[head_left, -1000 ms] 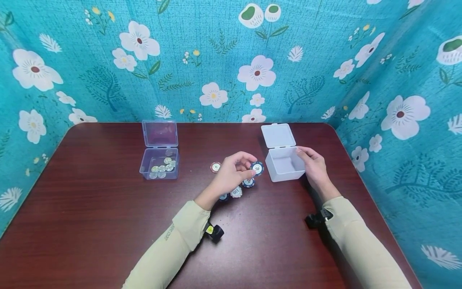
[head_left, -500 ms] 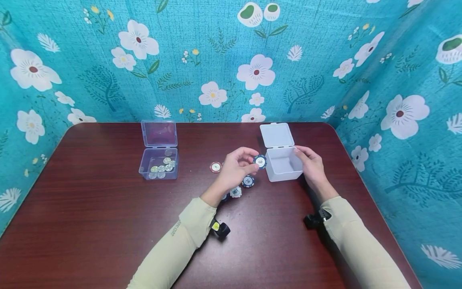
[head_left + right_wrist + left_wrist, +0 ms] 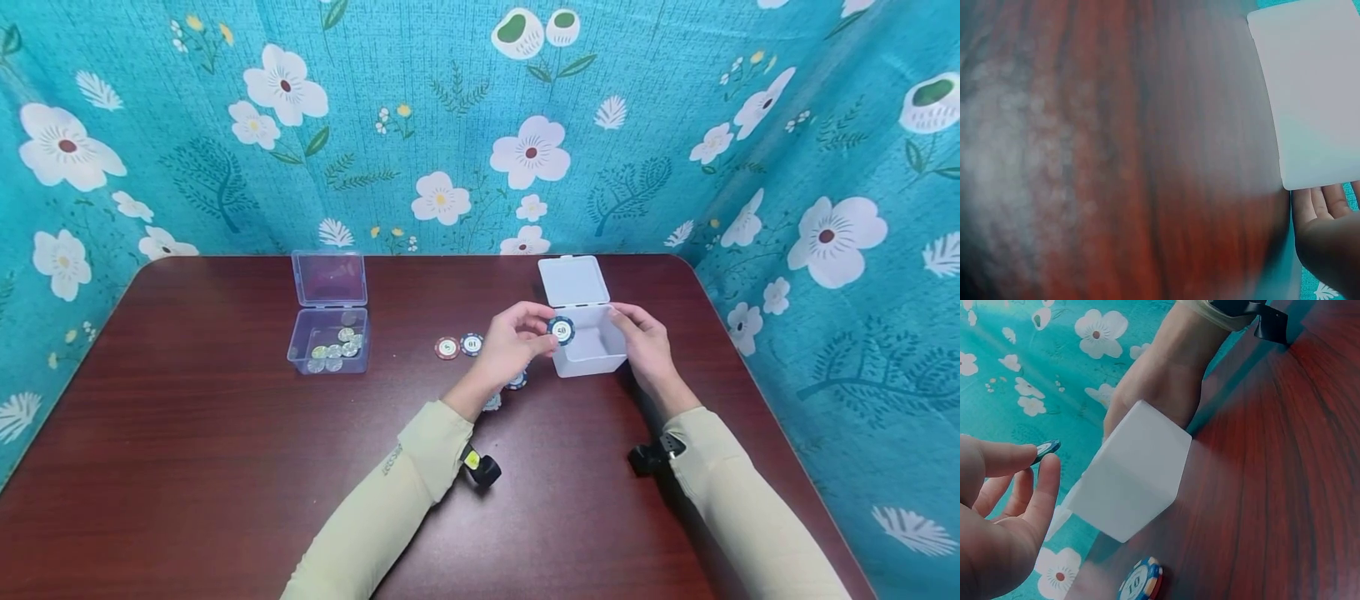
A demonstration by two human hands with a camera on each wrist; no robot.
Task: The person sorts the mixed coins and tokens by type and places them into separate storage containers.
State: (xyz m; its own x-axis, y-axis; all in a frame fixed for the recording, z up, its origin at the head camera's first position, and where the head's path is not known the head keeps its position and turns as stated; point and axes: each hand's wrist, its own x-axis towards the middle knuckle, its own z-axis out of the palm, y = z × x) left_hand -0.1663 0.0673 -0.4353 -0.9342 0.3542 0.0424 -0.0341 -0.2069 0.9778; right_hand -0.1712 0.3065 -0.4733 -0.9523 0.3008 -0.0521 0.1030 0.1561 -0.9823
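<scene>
My left hand pinches a dark blue and white poker chip, marked 50, between thumb and fingers. In the head view the chip overlaps the left side of the open white plastic box; the left wrist view shows the chip nearly edge-on. My right hand holds the box at its right wall, thumb at the rim. Seen from the right wrist, its fingers lie against the box's side. A red chip and a blue chip lie left of my left hand.
At the left stands an open clear box with several coins inside. More chips, including a blue one and a white one, lie partly hidden under my left wrist. A floral curtain hangs behind the brown table.
My left hand has moved right and slightly up with the chip, from beside the white box to over its left side. A blue chip behind it has come into view. The right hand stays put.
</scene>
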